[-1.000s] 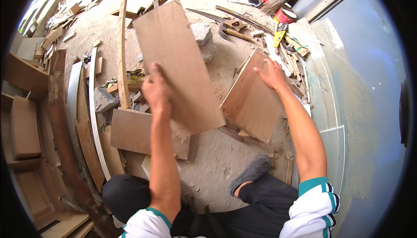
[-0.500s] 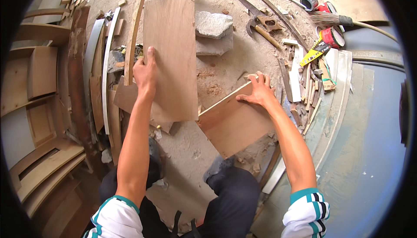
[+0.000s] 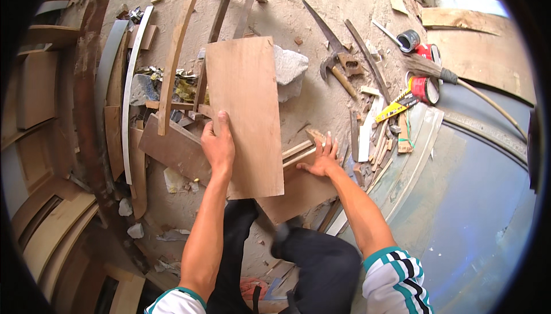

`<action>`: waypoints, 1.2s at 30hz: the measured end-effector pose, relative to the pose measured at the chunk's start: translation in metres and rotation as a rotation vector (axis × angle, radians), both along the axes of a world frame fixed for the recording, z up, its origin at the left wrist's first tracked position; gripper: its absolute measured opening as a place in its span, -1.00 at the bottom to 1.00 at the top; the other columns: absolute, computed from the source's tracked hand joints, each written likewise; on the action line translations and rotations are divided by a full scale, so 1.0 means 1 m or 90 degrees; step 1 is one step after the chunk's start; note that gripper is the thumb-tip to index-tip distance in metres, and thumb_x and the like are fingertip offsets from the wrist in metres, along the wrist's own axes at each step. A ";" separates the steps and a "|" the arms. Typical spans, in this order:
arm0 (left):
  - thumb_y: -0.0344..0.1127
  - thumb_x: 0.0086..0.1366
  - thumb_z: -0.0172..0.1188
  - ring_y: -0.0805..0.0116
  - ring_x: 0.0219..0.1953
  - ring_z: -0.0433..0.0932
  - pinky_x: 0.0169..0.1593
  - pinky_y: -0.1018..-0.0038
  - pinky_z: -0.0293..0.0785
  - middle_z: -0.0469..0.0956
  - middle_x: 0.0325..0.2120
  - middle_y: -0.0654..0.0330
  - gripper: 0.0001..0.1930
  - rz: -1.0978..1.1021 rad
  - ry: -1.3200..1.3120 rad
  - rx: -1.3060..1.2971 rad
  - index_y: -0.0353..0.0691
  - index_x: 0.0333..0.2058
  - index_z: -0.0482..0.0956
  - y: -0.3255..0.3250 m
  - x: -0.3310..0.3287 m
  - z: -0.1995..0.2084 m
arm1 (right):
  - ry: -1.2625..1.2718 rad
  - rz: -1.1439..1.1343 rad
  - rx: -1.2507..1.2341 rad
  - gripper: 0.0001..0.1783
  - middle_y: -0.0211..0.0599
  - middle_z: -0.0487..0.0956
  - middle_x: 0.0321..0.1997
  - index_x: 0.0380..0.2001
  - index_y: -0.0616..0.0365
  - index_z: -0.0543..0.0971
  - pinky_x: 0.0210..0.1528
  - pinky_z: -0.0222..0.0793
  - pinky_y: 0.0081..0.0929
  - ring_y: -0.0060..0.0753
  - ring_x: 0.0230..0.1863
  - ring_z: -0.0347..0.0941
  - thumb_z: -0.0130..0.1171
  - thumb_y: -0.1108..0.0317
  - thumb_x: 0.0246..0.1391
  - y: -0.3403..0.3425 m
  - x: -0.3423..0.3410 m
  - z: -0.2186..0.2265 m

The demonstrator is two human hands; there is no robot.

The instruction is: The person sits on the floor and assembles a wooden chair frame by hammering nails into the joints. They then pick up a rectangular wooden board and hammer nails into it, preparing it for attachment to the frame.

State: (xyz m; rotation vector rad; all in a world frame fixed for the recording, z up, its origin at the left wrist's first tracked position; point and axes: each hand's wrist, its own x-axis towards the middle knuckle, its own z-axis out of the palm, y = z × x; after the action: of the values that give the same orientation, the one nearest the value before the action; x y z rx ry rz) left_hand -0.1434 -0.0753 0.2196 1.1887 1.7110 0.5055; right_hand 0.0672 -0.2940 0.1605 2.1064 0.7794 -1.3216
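My left hand [image 3: 218,145] grips a flat rectangular plywood board [image 3: 245,102] by its left edge, with the thumb on top and the fingers hidden underneath. The board's lower right corner overlaps a second plywood piece [image 3: 298,196], which has pale wooden strips [image 3: 299,153] along its far edge. My right hand [image 3: 322,159] rests on that second piece, its fingers spread near the end of the strips. A darker board [image 3: 175,147] lies on the ground, partly behind the held board.
Ahead lie a handsaw [image 3: 336,41], a hammer [image 3: 340,77] and a concrete block [image 3: 291,67]. At right are a yellow-bladed tool [image 3: 396,107], paint cans [image 3: 425,89], a brush [image 3: 430,68] and wood scraps. Curved wooden frames [image 3: 54,228] crowd the left.
The plywood board in my left hand has come nearer and now overlaps the second piece. My right hand's fingers have spread out. The whole view has shifted.
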 end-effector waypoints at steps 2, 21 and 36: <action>0.18 0.34 0.13 0.00 -0.13 0.60 0.00 0.22 0.45 0.64 -0.22 -0.20 -0.33 -0.012 0.037 0.003 -0.53 -0.14 0.58 0.004 0.004 0.008 | 0.000 0.013 -0.015 0.46 -0.18 -0.72 0.53 0.50 -0.12 -0.29 0.36 -0.28 0.56 0.18 0.53 -0.77 0.22 -0.59 -0.27 0.004 -0.001 -0.001; 0.22 0.32 0.10 -0.17 -0.17 0.60 -0.06 0.13 0.47 0.61 -0.27 -0.28 -0.29 -0.293 0.165 0.077 -0.49 -0.03 0.53 0.082 0.070 0.016 | 0.249 0.664 -0.348 -0.29 -0.47 0.39 0.36 0.28 -0.37 0.41 0.28 -0.32 0.70 0.06 0.40 0.19 0.09 -0.32 0.09 0.146 0.041 -0.049; 0.22 0.30 0.16 0.27 -0.28 0.58 -0.14 0.33 0.47 0.65 -0.36 0.02 -0.34 0.268 0.351 0.279 -0.46 -0.21 0.63 0.023 -0.116 0.206 | -0.169 0.656 0.873 -0.07 -0.14 0.12 0.47 0.38 -0.09 0.16 0.45 -0.13 0.11 -0.01 0.52 -0.09 0.34 0.04 -0.03 0.296 0.006 -0.059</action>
State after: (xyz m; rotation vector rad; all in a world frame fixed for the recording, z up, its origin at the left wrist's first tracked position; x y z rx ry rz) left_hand -0.2589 -0.0527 0.4252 1.3582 2.4363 0.9041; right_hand 0.0729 0.0017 0.1012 1.9059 2.5968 0.2227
